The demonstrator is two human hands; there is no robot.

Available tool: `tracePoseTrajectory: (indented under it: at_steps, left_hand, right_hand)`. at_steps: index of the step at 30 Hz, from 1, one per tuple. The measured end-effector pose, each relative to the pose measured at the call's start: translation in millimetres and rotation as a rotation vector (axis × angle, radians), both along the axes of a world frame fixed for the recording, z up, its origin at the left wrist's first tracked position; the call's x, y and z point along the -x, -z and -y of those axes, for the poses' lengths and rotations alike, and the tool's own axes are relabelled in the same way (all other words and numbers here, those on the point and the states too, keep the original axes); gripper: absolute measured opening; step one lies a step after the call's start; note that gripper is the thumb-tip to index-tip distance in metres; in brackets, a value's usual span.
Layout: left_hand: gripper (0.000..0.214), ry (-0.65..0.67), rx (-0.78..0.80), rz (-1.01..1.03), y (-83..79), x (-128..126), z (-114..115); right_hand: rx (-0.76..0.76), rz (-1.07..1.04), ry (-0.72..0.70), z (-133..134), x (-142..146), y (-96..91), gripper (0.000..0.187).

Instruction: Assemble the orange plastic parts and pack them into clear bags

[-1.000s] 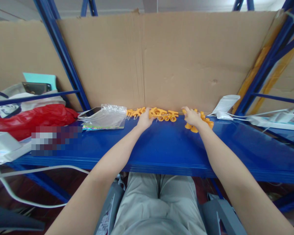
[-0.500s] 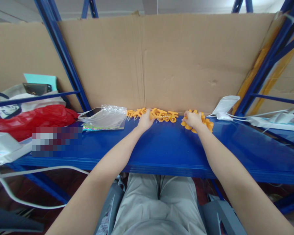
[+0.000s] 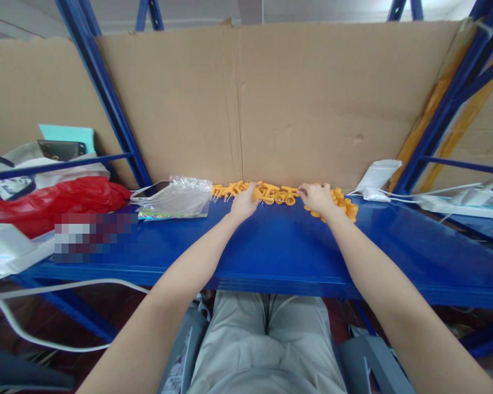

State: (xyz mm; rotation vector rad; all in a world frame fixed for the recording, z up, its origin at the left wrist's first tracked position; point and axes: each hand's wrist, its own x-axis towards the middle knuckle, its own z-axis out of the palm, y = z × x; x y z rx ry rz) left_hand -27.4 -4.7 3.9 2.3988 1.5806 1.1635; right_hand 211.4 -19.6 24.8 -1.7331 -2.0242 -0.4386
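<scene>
Left grip (image 3: 243,201) lies knuckles-up at the back of the blue metal shelf (image 3: 271,246), fingers bent over the near end of a row of orange pieces (image 3: 277,192). The fingertips are hidden, so I cannot tell whether it clasps one or only touches them. Right grip (image 3: 318,198) rests palm-down just beside it, loosely curved over a second group, a heap of orange pieces (image 3: 345,207), with its fingers reaching toward the row. Whether it has closed on any piece I cannot tell either.

Counted from the left: one red bag (image 3: 66,200), crumpled and glossy, lies well left of the left grip. Nearer to it is one phone (image 3: 154,187), flat with a dark screen. One clear bag (image 3: 181,197) of crinkled film lies partly over the phone's edge, near the left grip. The row then runs from just left of the left grip to between the two grips. Its pieces are smooth moulded plastic with round cup ends and forked arms, too many and too tangled to count. The heap spreads right of the right grip. Past it lie one white pouch (image 3: 378,174) and one white power strip (image 3: 456,203) with thin cables.

One creased cardboard sheet (image 3: 312,98) stands behind both grips, and both orange groups lie at its foot.
</scene>
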Motion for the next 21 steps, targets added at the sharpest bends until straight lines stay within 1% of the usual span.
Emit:
tracePoseTrajectory:
  at_steps: [2,4,6,7,10,14,16,19,21]
  left_hand:
    - [0.049,0.003,-0.027,-0.015,-0.9,-0.8,1.5]
    - [0.051,0.013,-0.052,-0.018,-2.0,-1.7,2.9]
    - [0.052,0.036,-0.063,-0.012,-3.0,-2.5,3.9]
    - [0.051,0.05,-0.065,-0.009,-3.4,-2.8,4.2]
    - [0.051,0.102,-0.084,0.0,-3.3,-4.0,4.1]
    - [0.053,0.183,-0.139,0.035,-1.7,-7.4,1.8]
    - [0.051,0.232,-0.185,0.04,-0.9,-9.4,0.9]
    - [0.038,0.304,-0.241,-0.011,0.1,-12.1,1.1]
    - [0.028,0.332,-0.216,-0.068,0.8,-13.8,2.4]
  right_hand:
    - [0.044,-0.102,-0.186,-2.1,8.5,-0.1,0.029]
    - [0.131,-0.176,-0.373,-2.8,17.2,0.8,0.028]
    - [0.222,-0.213,-0.483,-2.6,23.7,2.4,0.025]
    - [0.248,-0.232,-0.508,-2.5,25.8,3.4,0.023]
    - [0.262,-0.313,-0.516,-3.4,27.8,5.4,0.017]
    - [0.31,-0.427,-0.446,-4.7,27.9,5.9,0.018]
    - [0.342,-0.516,-0.412,-2.9,29.1,5.8,0.018]
    - [0.434,-0.714,-0.399,2.0,32.4,6.2,0.018]
    - [0.516,-0.847,-0.408,4.8,35.2,6.7,0.018]
